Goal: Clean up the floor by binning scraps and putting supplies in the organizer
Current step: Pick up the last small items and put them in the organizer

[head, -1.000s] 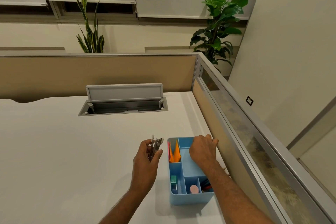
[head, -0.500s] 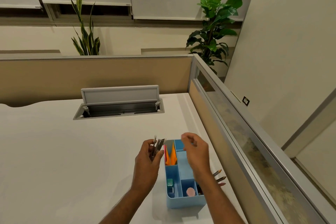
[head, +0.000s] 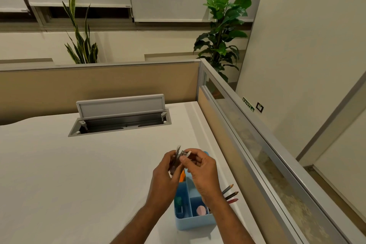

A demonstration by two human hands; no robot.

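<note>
A small bundle of pens (head: 176, 159) is being clamped in the left hand (head: 165, 179), pinched on top by the right hand (head: 202, 172), over the organizer (head: 195, 221); three pencils (head: 229, 194) are sticking out beside it.

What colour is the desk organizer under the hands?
Light blue; the organizer shows best in the head view, its front wall clear below the wrists.

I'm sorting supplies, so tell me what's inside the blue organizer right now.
In the blue organizer: a pink round item, a green-topped item, something orange, and pencils poking out the right side. The right hand and left hand cover the far compartments.
</note>
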